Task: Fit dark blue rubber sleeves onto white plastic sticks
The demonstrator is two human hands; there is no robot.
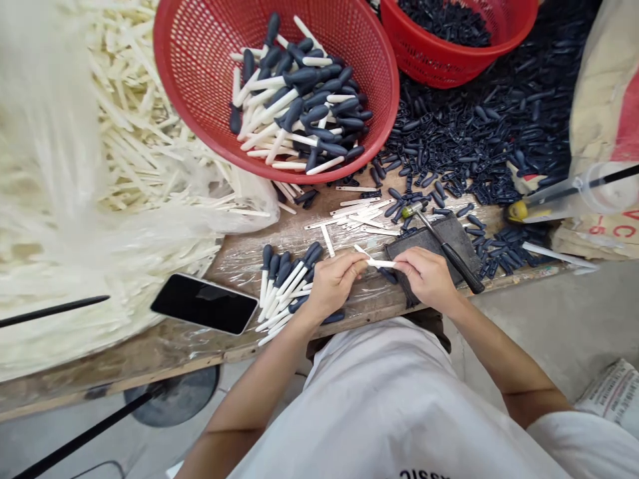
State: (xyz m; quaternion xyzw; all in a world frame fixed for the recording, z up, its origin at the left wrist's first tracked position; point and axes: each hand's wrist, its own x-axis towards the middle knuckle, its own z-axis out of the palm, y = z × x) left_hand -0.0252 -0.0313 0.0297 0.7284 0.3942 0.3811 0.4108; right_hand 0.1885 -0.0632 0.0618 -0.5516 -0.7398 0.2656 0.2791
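Observation:
Close to the table's front edge, my left hand (333, 283) and my right hand (428, 276) face each other with fingers pinched. Between them runs a white plastic strip (382, 264), gripped at its two ends. A second short white end shows just above my left fingers; whether it is a separate strip I cannot tell. Beneath my right hand lies a dark block (456, 238), with a hammer (452, 256) resting across it. Left of my left hand lie several white strips with dark handles (287, 283). Loose white strips (357, 216) are scattered beyond my hands.
A red basket (172, 80) holds handled strips; another red basket (419, 63) contains small dark parts. Dark handle pieces (449, 146) are heaped at the back right. White strips (130, 126) in clear plastic fill the left. A phone (204, 303) lies near the front edge.

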